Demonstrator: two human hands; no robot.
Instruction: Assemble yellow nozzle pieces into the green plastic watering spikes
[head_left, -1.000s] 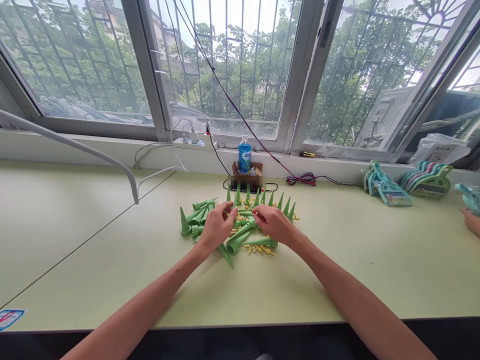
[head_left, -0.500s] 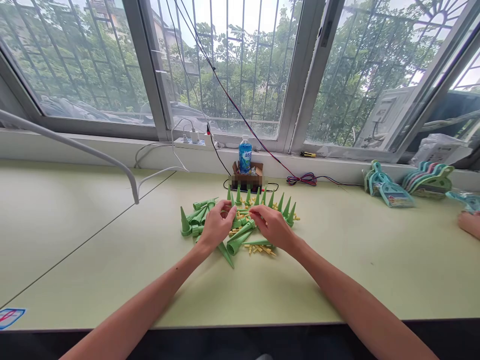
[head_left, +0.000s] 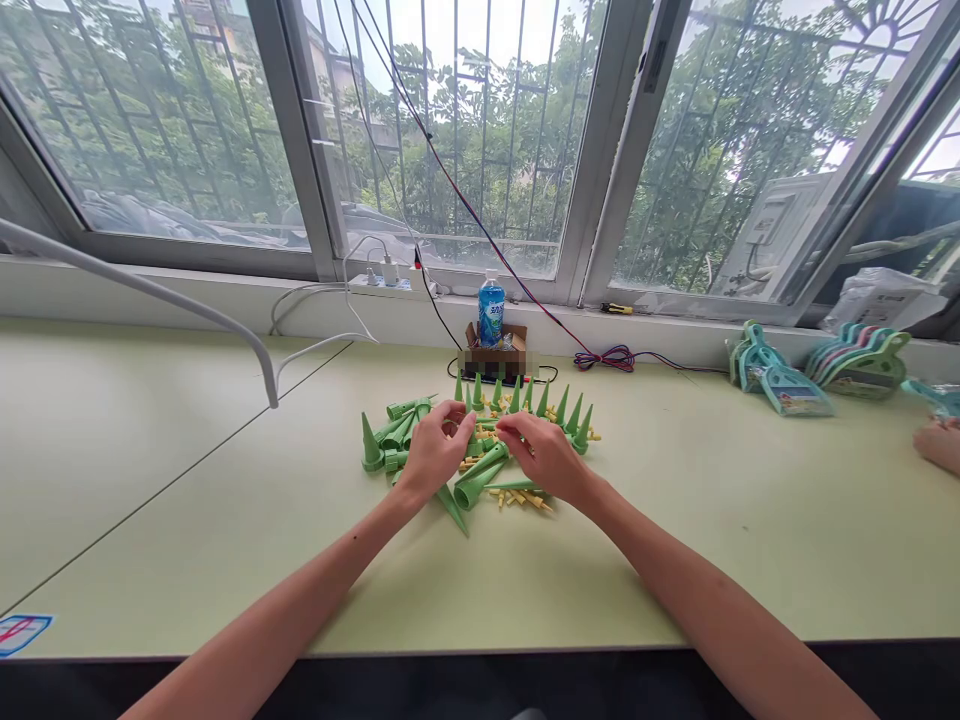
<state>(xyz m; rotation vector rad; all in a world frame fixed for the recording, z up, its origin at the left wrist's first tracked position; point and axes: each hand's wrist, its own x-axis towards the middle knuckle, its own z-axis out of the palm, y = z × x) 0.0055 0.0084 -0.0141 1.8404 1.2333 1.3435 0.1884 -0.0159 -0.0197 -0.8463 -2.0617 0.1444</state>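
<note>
A heap of green plastic cone spikes [head_left: 480, 478] and small yellow pieces [head_left: 517, 497] lies on the pale green table [head_left: 675, 540]. Several cones stand upright in a row [head_left: 574, 415] behind the heap. My left hand [head_left: 433, 452] rests over the heap's left side with fingers curled round a green part. My right hand [head_left: 546, 455] is over the middle, fingers pinched on something small that I cannot make out. The two hands' fingertips are close together above the pile.
A blue drink bottle [head_left: 490, 313] stands in a small cardboard box [head_left: 495, 358] by the window sill. Red and black cables [head_left: 607, 357] run along the back. Teal plastic scoops [head_left: 780, 378] lie at the right. Another person's hand [head_left: 937, 443] shows at the right edge. A white tube [head_left: 187, 310] crosses the left.
My right hand has slid slightly left toward my left hand; the fingertips are closer together. The heap is unchanged.
</note>
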